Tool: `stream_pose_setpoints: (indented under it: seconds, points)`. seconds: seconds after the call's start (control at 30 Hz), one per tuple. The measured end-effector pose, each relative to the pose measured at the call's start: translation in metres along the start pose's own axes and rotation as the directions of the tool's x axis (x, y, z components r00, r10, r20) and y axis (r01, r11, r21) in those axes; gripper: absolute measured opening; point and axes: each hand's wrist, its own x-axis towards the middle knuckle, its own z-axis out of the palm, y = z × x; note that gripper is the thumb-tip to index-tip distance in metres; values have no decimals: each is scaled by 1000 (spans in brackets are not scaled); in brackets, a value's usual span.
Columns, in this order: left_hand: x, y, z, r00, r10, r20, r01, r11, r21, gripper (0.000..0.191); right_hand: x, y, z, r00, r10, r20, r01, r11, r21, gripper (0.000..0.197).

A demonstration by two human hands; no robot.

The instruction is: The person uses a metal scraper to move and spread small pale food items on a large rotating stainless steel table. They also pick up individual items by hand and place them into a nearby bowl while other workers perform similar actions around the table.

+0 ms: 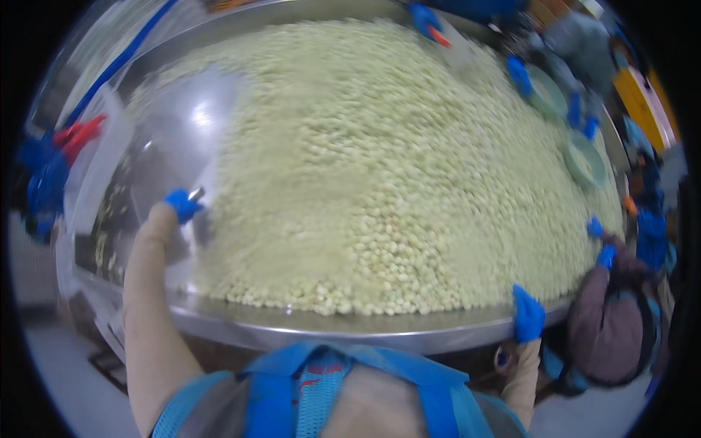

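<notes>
My left hand, in a blue glove, is closed around a short shiny metal piece, perhaps a handle; what it joins is unclear. It is over the bare steel floor of a big metal trough, beside the left edge of a wide heap of small, pale-green rounded food pieces. My right hand, also blue-gloved, is at the trough's near rim, right of my body. Its fingers point toward the heap, and whether they grip the rim is hard to see. Much of the heap is blurred.
At left, a person's red-gloved hand is by a translucent plastic crate. Across the trough, a gloved hand holds something with a red part. Co-workers at right have green bowls. Another person leans in close on my right.
</notes>
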Motion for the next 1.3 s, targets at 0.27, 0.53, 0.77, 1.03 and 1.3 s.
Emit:
stream_pose_setpoints:
  seconds: [0.27, 0.53, 0.77, 1.03, 1.3]
  points:
    - [-38, 182, 44, 938, 279, 206, -307, 944, 119, 40, 3, -2, -14, 999, -18, -30, 18, 1000, -11, 24]
    - [-114, 336, 100, 771, 637, 7, -637, 771, -4, 23, 7, -14, -13, 992, -116, -47, 113, 992, -49, 27]
    - [-148, 508, 143, 768, 639, -39, -615, 719, -322, 29, 2, -2, -20, 955, -276, -104, 293, 932, 213, 32]
    - [-187, 768, 124, 698, 705, -123, -684, 606, -407, 33, -10, 4, -25, 929, -352, -114, 368, 854, 367, 48]
    - [-197, 936, 39, 562, 816, -135, -818, 525, -234, 47, -10, 2, -22, 955, -292, -48, 278, 829, 485, 43]
